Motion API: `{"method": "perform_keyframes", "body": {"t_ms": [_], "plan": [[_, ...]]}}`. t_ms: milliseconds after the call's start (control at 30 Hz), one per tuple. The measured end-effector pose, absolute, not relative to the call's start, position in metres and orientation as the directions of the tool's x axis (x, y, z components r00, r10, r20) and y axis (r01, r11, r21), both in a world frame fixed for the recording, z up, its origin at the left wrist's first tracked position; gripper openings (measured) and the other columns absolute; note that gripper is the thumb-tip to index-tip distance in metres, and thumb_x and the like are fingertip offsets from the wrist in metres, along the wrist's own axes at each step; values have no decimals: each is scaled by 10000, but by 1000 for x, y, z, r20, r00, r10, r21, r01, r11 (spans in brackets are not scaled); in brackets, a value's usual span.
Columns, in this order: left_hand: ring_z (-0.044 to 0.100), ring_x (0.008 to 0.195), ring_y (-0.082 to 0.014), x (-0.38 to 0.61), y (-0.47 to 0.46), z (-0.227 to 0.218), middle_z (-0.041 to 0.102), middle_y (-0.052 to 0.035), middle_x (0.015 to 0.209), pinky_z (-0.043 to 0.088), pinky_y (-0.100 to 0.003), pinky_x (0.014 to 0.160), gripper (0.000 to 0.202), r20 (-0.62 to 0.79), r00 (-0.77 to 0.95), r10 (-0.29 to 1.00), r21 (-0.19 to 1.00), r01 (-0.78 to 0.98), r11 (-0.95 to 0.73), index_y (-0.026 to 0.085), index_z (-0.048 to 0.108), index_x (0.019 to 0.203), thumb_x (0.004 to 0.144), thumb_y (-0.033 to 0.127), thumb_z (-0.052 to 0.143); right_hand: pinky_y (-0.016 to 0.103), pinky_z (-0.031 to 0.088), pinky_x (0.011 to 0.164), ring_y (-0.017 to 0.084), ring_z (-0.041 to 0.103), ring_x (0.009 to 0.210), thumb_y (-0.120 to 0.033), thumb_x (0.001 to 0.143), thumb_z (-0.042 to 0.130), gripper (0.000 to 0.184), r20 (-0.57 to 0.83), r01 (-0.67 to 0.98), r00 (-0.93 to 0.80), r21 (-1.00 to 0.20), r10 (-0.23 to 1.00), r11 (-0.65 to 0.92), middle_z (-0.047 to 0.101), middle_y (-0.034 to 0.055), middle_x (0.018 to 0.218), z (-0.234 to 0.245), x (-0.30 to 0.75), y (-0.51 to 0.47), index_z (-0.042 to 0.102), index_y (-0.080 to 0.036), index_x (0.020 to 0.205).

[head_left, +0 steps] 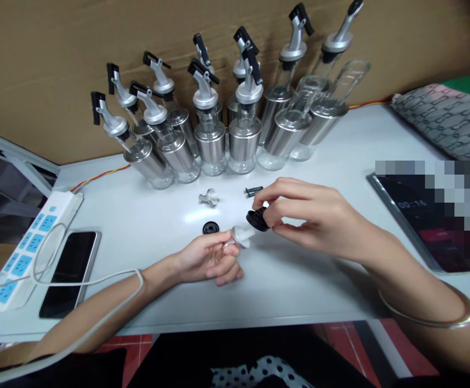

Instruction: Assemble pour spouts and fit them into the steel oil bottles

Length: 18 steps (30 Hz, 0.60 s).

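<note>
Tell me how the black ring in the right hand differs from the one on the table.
The held ring is pinched in the right hand; the table ring lies loose on the table. The held ring tilts on edge against the silver spout in the left hand; the table ring lies flat, alone. Both are black and round.

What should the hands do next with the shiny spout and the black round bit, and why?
Probably press the black round rubber collar, pinched in the right hand, onto the silver metal spout that the left hand holds. The two parts already sit end to end, and the glass-and-steel bottles at the back wear silver spouts on dark collars.
</note>
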<state>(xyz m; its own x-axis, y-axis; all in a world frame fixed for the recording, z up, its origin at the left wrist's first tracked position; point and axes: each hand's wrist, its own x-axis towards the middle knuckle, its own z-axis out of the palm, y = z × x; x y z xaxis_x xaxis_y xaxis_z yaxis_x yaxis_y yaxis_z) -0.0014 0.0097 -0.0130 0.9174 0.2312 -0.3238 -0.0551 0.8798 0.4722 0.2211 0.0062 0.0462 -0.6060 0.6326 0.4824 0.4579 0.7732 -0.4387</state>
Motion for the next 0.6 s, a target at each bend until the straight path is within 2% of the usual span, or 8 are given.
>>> {"method": "perform_keyframes", "body": {"t_ms": [67,133,233,333,433,533,567,600], "plan": [[423,408,-105,-1,9,-12,361,50,337,398,-263,739,435,-332,912,241,486,-53,872,169,482,590,951,368,343,286,452,725,165,577,848,-63,848,496,148,432,448,-590,-527,682,722,618,74,933,48,222,5,537,-188,777],[437,425,-113,-1,8,-12,380,49,346,391,-273,726,409,-321,918,233,515,-38,856,174,468,608,943,389,372,295,469,745,177,595,877,-98,865,490,117,404,464,-572,-558,714,688,615,77,940,46,221,5,562,-187,841],[483,472,-137,1,5,-13,441,36,382,382,-295,694,382,-300,927,224,588,-5,809,181,455,644,919,445,436,297,480,781,176,605,901,-122,899,471,155,396,491,-556,-553,731,673,615,83,975,37,219,6,601,-175,965],[513,518,-147,4,2,-14,506,13,456,390,-309,680,414,-299,927,228,636,15,771,172,473,651,867,523,516,284,483,751,169,606,859,-128,914,463,210,366,542,-569,-507,736,671,602,99,1005,28,217,8,629,-156,1039],[482,486,-129,3,1,-6,466,26,457,395,-303,634,441,-329,907,265,651,14,759,170,461,606,819,542,566,288,478,715,173,602,812,-141,918,458,225,283,583,-604,-481,745,655,595,111,1000,28,218,8,649,-139,1037],[329,388,-89,-5,7,16,285,82,421,342,-267,505,455,-363,846,390,761,27,648,195,387,567,832,534,534,294,467,698,175,593,766,-175,921,476,212,235,584,-625,-493,745,645,608,95,914,32,216,6,656,-131,1024],[289,378,-86,-9,11,24,255,85,435,304,-257,464,452,-343,811,474,842,42,538,201,383,575,847,543,500,300,461,695,179,590,755,-184,921,481,209,218,591,-631,-486,744,644,612,88,881,33,215,5,659,-131,1017],[289,398,-89,-14,16,30,292,70,462,271,-252,452,440,-279,737,616,940,76,333,199,403,588,864,533,476,306,456,693,184,588,747,-190,921,484,206,196,602,-641,-472,742,644,614,83,856,33,212,4,662,-133,1009]]}}
